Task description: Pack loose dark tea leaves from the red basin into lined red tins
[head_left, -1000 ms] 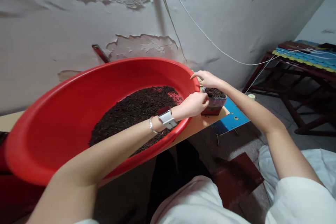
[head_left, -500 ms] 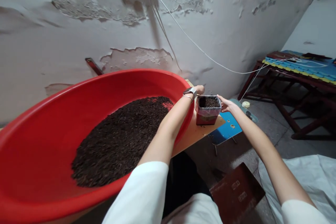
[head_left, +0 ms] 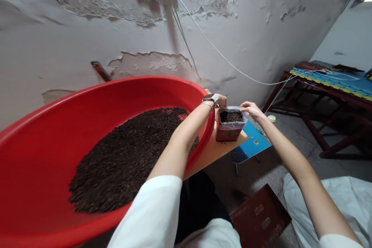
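A red square tin (head_left: 229, 135) stands on the wooden board, just right of the big red tub. Its clear plastic bag liner (head_left: 232, 125) sticks up above the rim, and dark, dry, leaf-like bits (head_left: 233, 116) fill the inside. My left hand (head_left: 222, 101), wearing a watch, is closed at the bag's far left edge, its fingertips partly hidden. On the opposite side, my right hand (head_left: 252, 110) pinches the bag's right edge between thumb and fingers. The red tub (head_left: 37, 170) holds a wide heap of similar dark bits (head_left: 124, 159).
The wooden board (head_left: 203, 157) carries tub and tin. A blue stool top (head_left: 252, 145) sits beyond it, and a brown wooden stool (head_left: 261, 217) is below. White cloth-like sacking (head_left: 334, 201) lies at lower right. A white cable (head_left: 221, 60) hangs along the peeling wall.
The bag liner now stands higher and wider above the tin's rim. My right hand has moved up slightly from the tin's side to the bag's edge.
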Demonstrator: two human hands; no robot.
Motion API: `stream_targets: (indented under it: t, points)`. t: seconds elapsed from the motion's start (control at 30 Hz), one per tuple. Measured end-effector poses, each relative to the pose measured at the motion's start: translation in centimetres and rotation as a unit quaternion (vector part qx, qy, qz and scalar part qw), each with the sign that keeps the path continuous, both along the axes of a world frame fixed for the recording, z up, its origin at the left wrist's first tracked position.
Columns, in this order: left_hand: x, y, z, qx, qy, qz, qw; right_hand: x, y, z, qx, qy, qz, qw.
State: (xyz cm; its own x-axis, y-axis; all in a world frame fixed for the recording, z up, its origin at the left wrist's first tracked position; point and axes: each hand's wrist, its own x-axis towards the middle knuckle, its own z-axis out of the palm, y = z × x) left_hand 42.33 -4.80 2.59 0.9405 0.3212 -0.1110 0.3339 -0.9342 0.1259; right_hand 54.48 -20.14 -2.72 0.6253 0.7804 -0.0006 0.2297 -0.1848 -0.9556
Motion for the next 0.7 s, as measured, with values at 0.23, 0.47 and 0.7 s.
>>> stream_targets:
  t: [0.23, 0.47, 0.7]
  points:
    - [-2.9, -1.5, 0.6, 0.079, -0.036, 0.062, 0.994, -0.7, -2.0, 0.5, -0.084, -0.164, -0.025, 0.983]
    - [-5.0, -2.6, 2.3, 0.092, -0.022, 0.136, 0.986, -0.2, -3.1, 2.2, -0.125, 0.002, -0.006, 0.992]
    - [-7.2, -4.5, 2.1, 0.122, -0.093, -0.024, 0.988, 1.0, -5.3, 3.5, -0.084, -0.114, 0.06, 0.988]
